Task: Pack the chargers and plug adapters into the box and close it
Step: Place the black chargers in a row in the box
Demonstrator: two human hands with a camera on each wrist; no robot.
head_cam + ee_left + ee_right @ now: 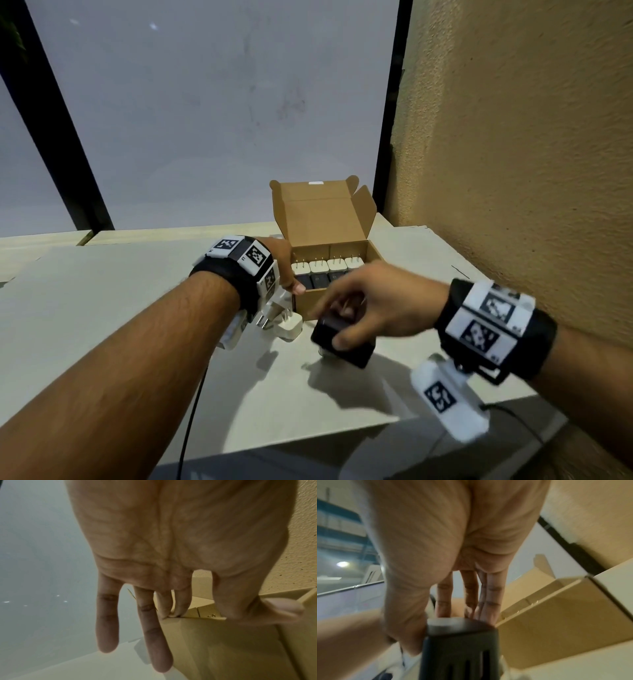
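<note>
An open brown cardboard box (318,301) stands mid-table with its lid up. Inside, a row of white chargers (327,266) sits prongs up behind a row of black ones (317,278). My left hand (286,270) rests on the box's left wall (223,649), with two fingertips (169,613) on the rim and the thumb at the front corner. My right hand (346,322) grips a black charger (342,339) just above the table in front of the box; the right wrist view shows it (460,649) close up and blurred. A white plug adapter (289,325) lies by my left wrist.
A textured tan wall (513,154) rises close on the right of the box. A pale panel with black frames (387,137) stands behind the table. The table's front edge (308,442) is near me, and a black cable (191,411) hangs from my left wrist.
</note>
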